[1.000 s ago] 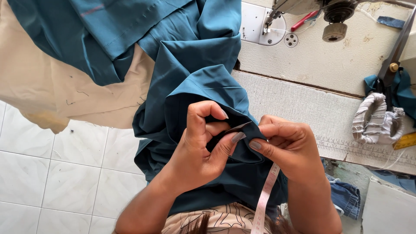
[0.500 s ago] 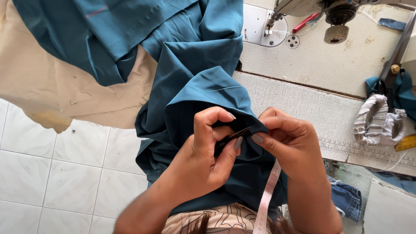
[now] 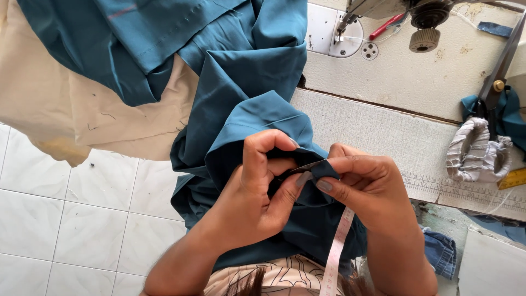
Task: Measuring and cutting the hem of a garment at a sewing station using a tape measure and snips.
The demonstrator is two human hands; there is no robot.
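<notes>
A teal garment [image 3: 246,71] hangs from the sewing table down over my lap. My left hand [image 3: 257,192] pinches a folded edge of this cloth between thumb and fingers. My right hand [image 3: 367,186] grips the same edge from the other side, fingertips touching those of the left hand. A small dark strip of the fabric shows between the two thumbs. A pink measuring tape [image 3: 337,252] hangs down below my right hand.
A sewing machine [image 3: 383,22] stands at the top right on a worn white table [image 3: 394,109]. Large scissors [image 3: 496,77] and a striped cloth roll [image 3: 474,151] lie at the right edge. Beige cloth [image 3: 60,104] drapes at the left above the white tiled floor [image 3: 71,219].
Both hands have shifted slightly to the right and upward along the folded edge, keeping their pinch on the teal cloth.
</notes>
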